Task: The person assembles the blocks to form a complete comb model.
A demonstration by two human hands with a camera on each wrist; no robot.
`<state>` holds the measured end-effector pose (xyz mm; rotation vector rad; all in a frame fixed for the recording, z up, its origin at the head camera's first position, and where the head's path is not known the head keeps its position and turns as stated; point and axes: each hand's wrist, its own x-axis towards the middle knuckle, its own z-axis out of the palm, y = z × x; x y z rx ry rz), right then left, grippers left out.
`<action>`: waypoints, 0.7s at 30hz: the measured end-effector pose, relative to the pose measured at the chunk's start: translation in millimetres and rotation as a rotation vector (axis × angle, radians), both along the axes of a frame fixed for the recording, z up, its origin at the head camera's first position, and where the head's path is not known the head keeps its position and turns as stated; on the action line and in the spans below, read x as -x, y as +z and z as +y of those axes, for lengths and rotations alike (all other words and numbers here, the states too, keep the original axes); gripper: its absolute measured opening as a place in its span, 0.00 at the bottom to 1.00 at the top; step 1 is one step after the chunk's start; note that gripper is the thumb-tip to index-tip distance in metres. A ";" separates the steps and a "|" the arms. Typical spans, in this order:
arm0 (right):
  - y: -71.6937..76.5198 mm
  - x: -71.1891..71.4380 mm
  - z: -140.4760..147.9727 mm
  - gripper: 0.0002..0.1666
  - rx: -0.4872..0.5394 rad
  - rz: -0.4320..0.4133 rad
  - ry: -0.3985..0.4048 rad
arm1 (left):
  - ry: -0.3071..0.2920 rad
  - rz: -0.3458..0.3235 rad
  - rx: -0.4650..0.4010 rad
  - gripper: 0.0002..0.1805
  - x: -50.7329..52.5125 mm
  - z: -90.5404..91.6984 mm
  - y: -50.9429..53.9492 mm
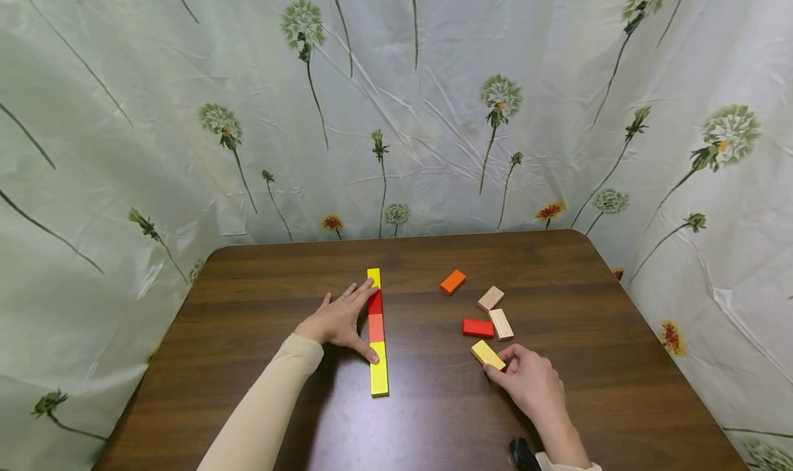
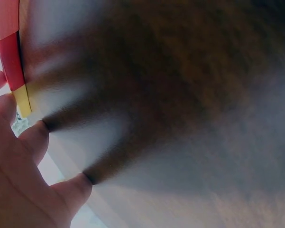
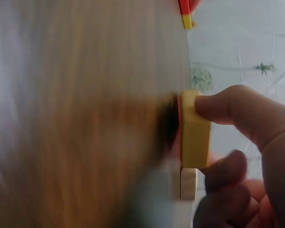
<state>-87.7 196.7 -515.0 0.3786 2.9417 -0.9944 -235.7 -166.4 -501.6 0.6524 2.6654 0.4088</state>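
Note:
A straight row of blocks lies left of centre in the head view: a yellow block (image 1: 379, 378) at the near end, a salmon block (image 1: 376, 328), a red block (image 1: 375, 303) and a yellow one (image 1: 374, 274) at the far end. Spread along its left side, my left hand (image 1: 339, 318) touches the row with thumb and index finger. My right hand (image 1: 534, 385) pinches a pale yellow block (image 1: 488, 355) between thumb and fingers; the right wrist view also shows this yellow block (image 3: 195, 133) with the thumb across its end.
Beyond my right hand lie a red block (image 1: 478, 328), two pale wooden blocks (image 1: 501, 324) (image 1: 491, 298) and an orange block (image 1: 453, 282). A flowered curtain (image 1: 434, 113) hangs behind the brown table (image 1: 260, 278). A black object (image 1: 523, 454) is by my right wrist.

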 end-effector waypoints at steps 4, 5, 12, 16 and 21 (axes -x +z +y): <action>1.7 -3.8 -11.6 0.18 0.016 0.019 0.006 | 0.002 -0.004 -0.006 0.79 -0.1 0.1 -0.3; 2.3 -4.8 -14.8 0.18 0.018 0.021 0.012 | 0.001 -0.005 -0.006 0.79 -0.3 0.1 -0.3; 6.1 -14.6 -42.1 0.15 0.024 0.028 0.056 | 0.001 -0.009 -0.008 0.80 -0.8 -0.2 0.1; 5.8 -22.4 -62.5 0.15 0.004 0.047 0.107 | 0.002 -0.012 -0.006 0.79 -0.8 -0.3 0.7; 2.4 -32.1 -83.5 0.19 -0.068 0.096 0.194 | 0.000 -0.015 -0.005 0.79 -0.5 0.1 1.1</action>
